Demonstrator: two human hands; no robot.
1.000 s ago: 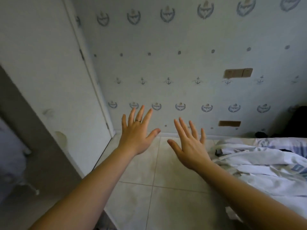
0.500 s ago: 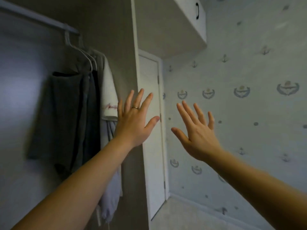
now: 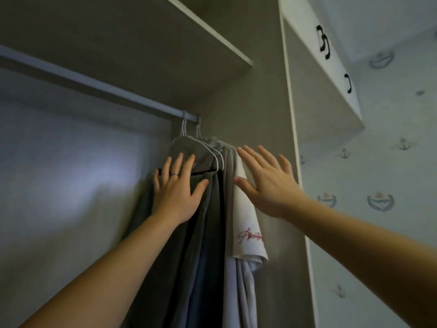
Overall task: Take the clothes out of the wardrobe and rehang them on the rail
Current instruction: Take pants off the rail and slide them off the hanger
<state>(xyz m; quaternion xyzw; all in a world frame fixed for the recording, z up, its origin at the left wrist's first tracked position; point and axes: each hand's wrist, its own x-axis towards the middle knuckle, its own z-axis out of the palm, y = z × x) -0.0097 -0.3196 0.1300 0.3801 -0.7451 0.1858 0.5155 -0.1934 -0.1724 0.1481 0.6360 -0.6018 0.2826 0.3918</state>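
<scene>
Two hands were lifted in front of the clothes (image 3: 220, 233), which hung bunched at the right end of the rail (image 3: 94, 84) inside the wardrobe (image 3: 267, 91). The left hand (image 3: 176, 192) was wide, with its fingers straight and spread and a ring (image 3: 175, 174) on one of them. It lay over the top of the grey garments (image 3: 189, 256), just under the bar of the nearest hanger, and gripped nothing. Whether the palm pressed the cloth or only hovered in front of it could not be told.

The right hand (image 3: 267, 183) was just as wide, fingers fanned and thumb out. It sat in front of the shoulder of the white T-shirt (image 3: 246, 223) (the one with red script on its sleeve) and also held nothing. Contact there could not be judged either. The two hands were near each other but apart, with the dark folds of the clothes between them.

Several white hangers (image 3: 212, 150) hooked over the rail close to the wardrobe's side panel, and every garment was on them. A shelf (image 3: 212, 41) ran above the rail. To the right, an upper cabinet (image 3: 307, 24) with black handles (image 3: 324, 42) stood out from pale wallpaper (image 3: 402, 119) printed with anchor emblems.
</scene>
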